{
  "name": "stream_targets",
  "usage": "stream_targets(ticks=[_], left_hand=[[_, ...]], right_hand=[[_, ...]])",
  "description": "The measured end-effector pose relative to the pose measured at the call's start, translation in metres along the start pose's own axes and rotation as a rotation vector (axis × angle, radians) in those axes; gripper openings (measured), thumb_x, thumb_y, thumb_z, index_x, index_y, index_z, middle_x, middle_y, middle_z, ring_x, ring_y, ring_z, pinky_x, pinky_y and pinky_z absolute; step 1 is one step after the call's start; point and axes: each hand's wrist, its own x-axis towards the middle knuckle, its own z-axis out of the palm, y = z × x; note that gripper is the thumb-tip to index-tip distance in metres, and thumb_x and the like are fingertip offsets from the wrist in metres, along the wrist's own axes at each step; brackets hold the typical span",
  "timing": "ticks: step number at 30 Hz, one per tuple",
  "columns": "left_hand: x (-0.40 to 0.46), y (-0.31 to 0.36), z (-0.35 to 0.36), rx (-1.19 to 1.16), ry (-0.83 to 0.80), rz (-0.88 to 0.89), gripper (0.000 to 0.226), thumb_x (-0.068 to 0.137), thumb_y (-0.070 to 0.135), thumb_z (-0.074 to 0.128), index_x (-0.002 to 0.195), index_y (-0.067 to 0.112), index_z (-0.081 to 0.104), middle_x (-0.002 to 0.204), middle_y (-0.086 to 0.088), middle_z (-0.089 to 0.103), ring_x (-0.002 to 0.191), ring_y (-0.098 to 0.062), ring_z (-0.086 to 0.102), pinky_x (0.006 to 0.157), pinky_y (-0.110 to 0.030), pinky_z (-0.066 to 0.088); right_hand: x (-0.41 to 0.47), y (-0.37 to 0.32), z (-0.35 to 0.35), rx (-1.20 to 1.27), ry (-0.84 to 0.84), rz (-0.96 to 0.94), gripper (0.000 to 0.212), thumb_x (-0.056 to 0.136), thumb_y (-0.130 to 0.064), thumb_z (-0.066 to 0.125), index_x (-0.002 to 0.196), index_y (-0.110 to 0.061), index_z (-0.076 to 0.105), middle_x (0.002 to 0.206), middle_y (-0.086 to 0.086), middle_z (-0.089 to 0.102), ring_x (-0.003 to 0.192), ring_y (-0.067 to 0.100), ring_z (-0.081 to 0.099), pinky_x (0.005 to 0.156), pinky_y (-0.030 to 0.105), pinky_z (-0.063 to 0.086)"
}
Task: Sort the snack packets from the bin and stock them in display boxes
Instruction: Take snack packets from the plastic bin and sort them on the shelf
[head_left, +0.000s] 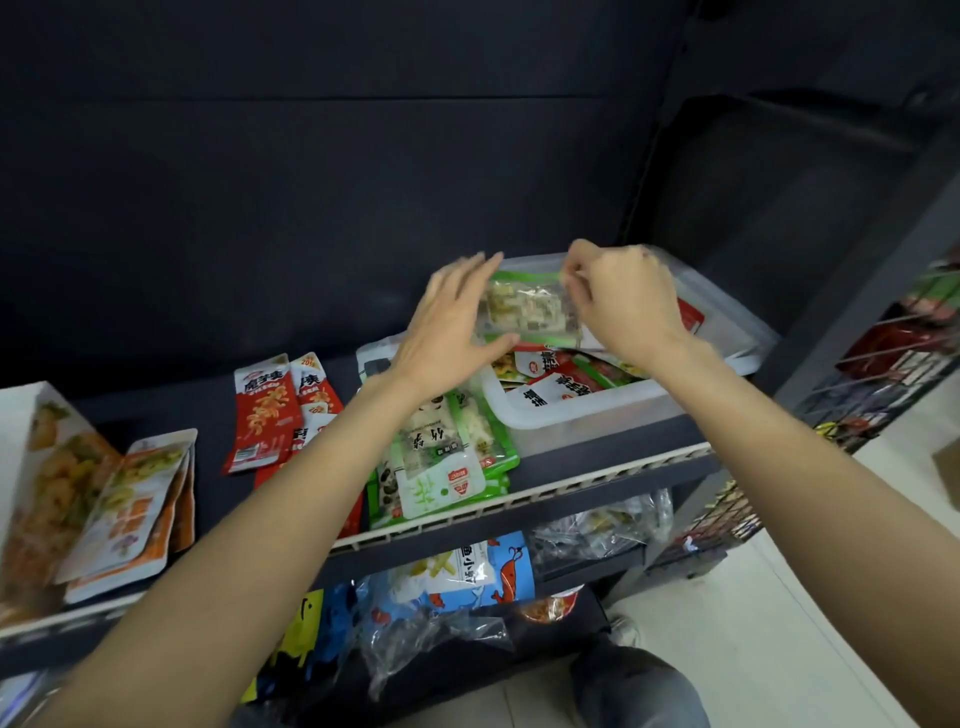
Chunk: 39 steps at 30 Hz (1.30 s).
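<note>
A translucent plastic bin (727, 322) sits on a dark shelf, holding several red and white snack packets (550, 371). Above the bin I hold a green-edged clear packet (524, 309) between both hands. My right hand (623, 301) pinches its right edge. My left hand (452, 322) has thumb and fingers spread around its left side, touching it. In front of the bin lies a pile of green packets (447, 462). Red packets (270, 410) lie further left, and orange packets (130, 509) lean against a display box (31, 467) at the far left.
The shelf's ribbed front edge (545, 493) runs below the piles. A lower shelf holds blue packets (483, 571) and clear bags (597, 530). A wire rack with goods (883, 374) stands to the right. My knee (639, 691) and pale floor tiles lie below.
</note>
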Motion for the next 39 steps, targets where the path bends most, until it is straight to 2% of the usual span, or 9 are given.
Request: stream_targets(ticks=[4,10,13,17,21,24,31,34,39], left_hand=[[-0.011,0.008,-0.031,0.087,0.163,0.146,0.057,0.083,0.038,0.067,0.134,0.023,0.047,0.136,0.001,0.048,0.136,-0.017,0.031,0.116,-0.042,0.008],[-0.059,-0.025,-0.07,0.109,0.423,-0.012,0.052,0.08,0.03,0.071,0.128,0.02,0.051,0.131,-0.002,0.045,0.125,-0.022,0.038,0.106,-0.034,0.03],[-0.084,-0.036,-0.069,-0.215,0.483,-0.332,0.053,0.084,0.028,0.069,0.131,0.022,0.046,0.138,-0.004,0.037,0.128,-0.017,0.035,0.105,-0.027,0.029],[-0.098,-0.033,-0.032,-0.873,0.167,-0.706,0.031,0.093,0.026,0.057,0.123,0.028,0.05,0.129,0.001,0.052,0.113,-0.016,0.054,0.101,-0.035,0.043],[-0.105,-0.042,0.011,-0.791,-0.012,-0.775,0.045,0.087,-0.004,0.052,0.128,0.014,0.056,0.133,-0.006,0.055,0.117,-0.018,0.053,0.09,-0.026,0.045],[-0.1,-0.049,0.02,-0.752,-0.006,-0.785,0.058,0.083,-0.013,0.049,0.135,0.01,0.05,0.135,-0.007,0.052,0.118,-0.014,0.049,0.088,-0.027,0.046],[-0.068,-0.063,0.023,-0.295,0.017,-0.566,0.049,0.09,0.01,0.057,0.138,0.016,0.047,0.128,-0.01,0.059,0.121,-0.021,0.051,0.101,-0.031,0.039],[-0.068,-0.07,0.022,0.287,-0.091,-0.336,0.041,0.098,0.032,0.043,0.137,0.023,0.047,0.137,-0.001,0.053,0.131,-0.019,0.033,0.098,-0.036,0.026],[-0.065,-0.072,0.006,0.259,0.019,-0.281,0.039,0.1,0.036,0.035,0.131,0.021,0.054,0.126,-0.006,0.061,0.123,-0.027,0.043,0.097,-0.039,0.033]], right_hand=[[-0.012,-0.029,-0.036,0.148,0.092,-0.062,0.014,0.095,-0.02,0.05,0.101,-0.014,0.061,0.084,0.009,0.067,0.084,0.033,0.06,0.068,0.029,0.027],[-0.018,-0.077,-0.024,0.408,-0.037,0.027,0.01,0.095,-0.023,0.051,0.096,-0.022,0.06,0.086,0.005,0.07,0.086,0.031,0.062,0.064,0.033,0.035],[-0.032,-0.109,-0.005,0.622,0.002,0.178,0.012,0.096,-0.016,0.051,0.101,-0.014,0.062,0.092,0.005,0.071,0.083,0.027,0.062,0.063,0.029,0.03],[-0.067,-0.149,0.033,0.733,0.024,0.318,0.038,0.092,0.0,0.05,0.129,-0.007,0.049,0.11,0.012,0.066,0.096,0.028,0.062,0.076,0.034,0.046],[-0.103,-0.165,0.074,0.228,-0.344,0.17,0.056,0.095,-0.013,0.044,0.147,-0.007,0.024,0.155,0.024,0.007,0.145,0.036,0.006,0.116,0.045,0.013],[-0.11,-0.156,0.085,-0.073,-0.444,0.017,0.058,0.098,-0.022,0.032,0.149,-0.001,0.013,0.156,0.021,-0.013,0.143,0.034,-0.02,0.115,0.051,-0.012],[-0.086,-0.15,0.077,-0.073,-0.35,-0.039,0.043,0.095,-0.014,0.038,0.135,0.002,0.043,0.14,0.021,0.042,0.134,0.033,0.032,0.116,0.047,0.018],[-0.087,-0.149,0.064,-0.027,-0.221,-0.067,0.027,0.073,-0.005,0.067,0.099,-0.002,0.069,0.104,0.017,0.066,0.1,0.031,0.062,0.077,0.037,0.054],[-0.075,-0.113,0.023,0.122,0.014,-0.061,0.016,0.069,-0.005,0.069,0.083,-0.011,0.071,0.076,0.006,0.069,0.068,0.027,0.065,0.048,0.026,0.044]])
